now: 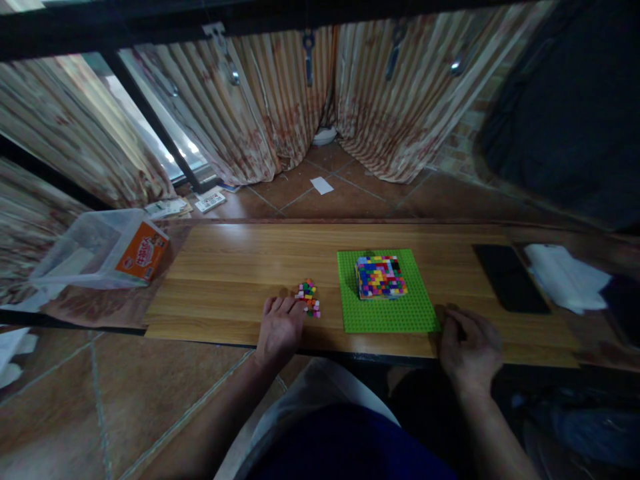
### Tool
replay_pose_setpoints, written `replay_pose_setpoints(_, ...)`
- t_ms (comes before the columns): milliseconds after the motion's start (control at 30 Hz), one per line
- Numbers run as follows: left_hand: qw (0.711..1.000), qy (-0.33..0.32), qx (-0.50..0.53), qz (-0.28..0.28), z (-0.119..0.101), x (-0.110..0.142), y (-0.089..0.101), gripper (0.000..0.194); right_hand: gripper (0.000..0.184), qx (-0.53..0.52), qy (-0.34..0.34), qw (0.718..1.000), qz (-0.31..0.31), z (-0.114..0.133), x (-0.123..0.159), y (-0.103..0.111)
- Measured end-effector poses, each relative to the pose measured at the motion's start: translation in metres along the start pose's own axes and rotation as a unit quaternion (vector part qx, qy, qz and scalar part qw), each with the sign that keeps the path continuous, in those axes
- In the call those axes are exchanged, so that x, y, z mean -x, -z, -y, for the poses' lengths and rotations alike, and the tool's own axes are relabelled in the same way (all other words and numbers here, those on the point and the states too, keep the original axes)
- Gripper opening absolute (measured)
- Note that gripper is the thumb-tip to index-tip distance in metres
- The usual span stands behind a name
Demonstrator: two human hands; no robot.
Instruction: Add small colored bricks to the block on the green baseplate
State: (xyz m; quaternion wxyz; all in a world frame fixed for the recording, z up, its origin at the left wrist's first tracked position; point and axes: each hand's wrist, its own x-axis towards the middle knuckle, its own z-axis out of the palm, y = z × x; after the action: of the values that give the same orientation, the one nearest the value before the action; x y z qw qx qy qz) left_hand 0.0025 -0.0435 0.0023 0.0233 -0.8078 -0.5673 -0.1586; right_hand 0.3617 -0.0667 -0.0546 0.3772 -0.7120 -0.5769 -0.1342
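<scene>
My left hand rests palm down on the wooden table, fingers bent and lying on the surface. Its thumb side touches a small heap of colourful toy building bricks. Right of the heap lies a green baseplate. On the baseplate stands a block built from many small bricks in mixed colours, with a recess visible in its top. My right hand is curled beside the baseplate's near right corner, thumb and fingers drawn together. What it holds, if anything, is hidden.
A clear plastic box with an orange label stands at the table's left end. A flat black object lies on the right, beside a white packet. Beyond the table are a tiled floor, paper and striped curtains.
</scene>
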Motion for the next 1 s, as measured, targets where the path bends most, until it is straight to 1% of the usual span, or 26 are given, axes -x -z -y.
replay_pose_setpoints(100, 1.000, -0.016, 0.025, -0.002, 0.000, 0.000, -0.004, 0.020, 0.024, -0.003, 0.004, 1.000, -0.003, 0.000, 0.000, 0.000)
replay_pose_setpoints(233, 0.996, -0.038, 0.081, -0.025, 0.000, -0.001, -0.008, 0.025, 0.023, -0.012, 0.005, 1.000, -0.004, 0.002, -0.001, 0.001)
replay_pose_setpoints(333, 0.994, -0.040, 0.092, -0.038, 0.001, -0.001, -0.011, 0.026, 0.024, -0.013, -0.003, 1.000, -0.001, 0.003, -0.001, 0.002)
replay_pose_setpoints(433, 0.994, -0.046, 0.090, -0.038, 0.004, 0.000, -0.013, 0.026, 0.025, -0.013, -0.006, 1.000, 0.008, 0.003, -0.001, 0.003)
replay_pose_setpoints(567, 0.994, -0.020, 0.095, -0.057, 0.009, 0.003, -0.018, 0.023, 0.023, -0.024, -0.009, 1.000, 0.009, 0.003, -0.001, 0.003)
replay_pose_setpoints(633, 0.993, -0.003, 0.106, -0.056, 0.011, 0.005, -0.020, 0.023, 0.023, -0.023, -0.010, 1.000, 0.007, 0.004, -0.002, 0.003)
replay_pose_setpoints(767, 0.995, 0.009, 0.095, -0.042, 0.013, 0.006, -0.017, 0.022, 0.022, -0.018, -0.009, 1.000, 0.000, 0.003, -0.001, 0.002)
replay_pose_setpoints(900, 0.998, 0.000, 0.062, -0.026, 0.010, 0.004, -0.009, 0.018, 0.023, -0.014, -0.006, 1.000, -0.009, 0.001, 0.000, 0.000)
replay_pose_setpoints(1000, 0.998, -0.004, 0.055, -0.023, 0.006, 0.001, -0.004, 0.017, 0.024, -0.017, -0.006, 1.000, 0.003, 0.000, 0.000, 0.001)
